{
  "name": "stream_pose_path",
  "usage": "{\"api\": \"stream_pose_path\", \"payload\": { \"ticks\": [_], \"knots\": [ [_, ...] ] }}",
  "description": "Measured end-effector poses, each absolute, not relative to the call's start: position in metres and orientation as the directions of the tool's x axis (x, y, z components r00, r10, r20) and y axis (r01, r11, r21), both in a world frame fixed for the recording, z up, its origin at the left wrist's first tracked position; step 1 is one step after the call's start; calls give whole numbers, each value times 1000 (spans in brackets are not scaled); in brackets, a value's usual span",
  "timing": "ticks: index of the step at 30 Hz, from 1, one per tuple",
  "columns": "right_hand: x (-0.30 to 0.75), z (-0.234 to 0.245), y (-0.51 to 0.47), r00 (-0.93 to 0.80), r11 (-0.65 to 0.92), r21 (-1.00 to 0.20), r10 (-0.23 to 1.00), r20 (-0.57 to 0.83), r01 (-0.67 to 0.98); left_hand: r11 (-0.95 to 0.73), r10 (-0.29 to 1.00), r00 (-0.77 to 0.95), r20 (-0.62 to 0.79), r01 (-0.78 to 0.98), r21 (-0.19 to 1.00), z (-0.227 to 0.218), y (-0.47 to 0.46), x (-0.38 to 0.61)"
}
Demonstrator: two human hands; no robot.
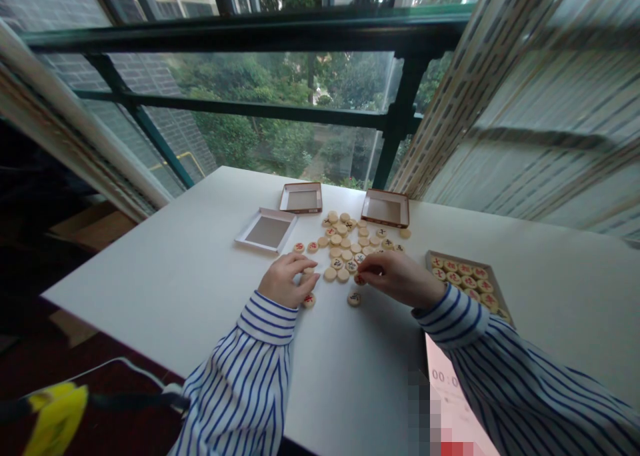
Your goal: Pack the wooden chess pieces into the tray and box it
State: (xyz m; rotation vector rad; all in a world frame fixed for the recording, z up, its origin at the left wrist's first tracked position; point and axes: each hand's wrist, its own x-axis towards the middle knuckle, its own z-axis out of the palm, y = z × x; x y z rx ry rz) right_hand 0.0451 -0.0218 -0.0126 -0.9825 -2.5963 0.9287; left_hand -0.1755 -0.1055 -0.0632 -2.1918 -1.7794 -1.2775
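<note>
Wooden Chinese chess pieces (347,255) lie in a loose heap on the white table, some blank side up, others showing red or dark characters. My left hand (287,279) is at the heap's left edge, its thumb and fingers curled around a plain-topped piece (307,273). A red-marked piece (309,301) lies just below that hand. At the heap's right side, the fingertips of my right hand (397,277) are closed on a red-marked piece (360,279), partly hidden by them. A dark-marked piece (354,299) sits apart, nearer to me.
A box tray (434,259) with rows of red-marked pieces stands at right, partly behind my sleeve. Farther back are a white-rimmed lid (241,241) and two shallow box parts (301,209) (406,215). A lit screen (440,363) lies under my right forearm.
</note>
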Motion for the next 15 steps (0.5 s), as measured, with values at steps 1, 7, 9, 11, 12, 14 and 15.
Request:
{"api": "stream_pose_path", "payload": {
  "ticks": [1, 7, 9, 11, 12, 14, 15],
  "knots": [
    [46, -12, -22, -759, 598, -600, 651, -24, 532, -340, 800, 11, 599, 832, 438, -64, -105, -175],
    [44, -16, -22, -772, 671, -476, 634, -27, 568, -334, 838, 85, 539, 860, 384, -64, -101, -166],
    [44, -17, -23, -773, 686, -443, 633, -28, 578, -315, 857, 91, 507, 871, 377, -63, -98, -163],
    [42, -17, -24, -770, 699, -402, 637, -24, 591, -294, 876, 94, 474, 883, 367, -62, -96, -160],
    [42, -17, -24, -767, 704, -380, 642, -22, 600, -285, 885, 100, 455, 889, 359, -61, -95, -158],
    [40, -16, -26, -763, 714, -336, 646, -25, 615, -266, 903, 109, 416, 902, 340, -59, -94, -156],
    [40, -15, -27, -762, 717, -319, 647, -28, 620, -254, 912, 111, 395, 909, 330, -58, -94, -155]
  ]
}}
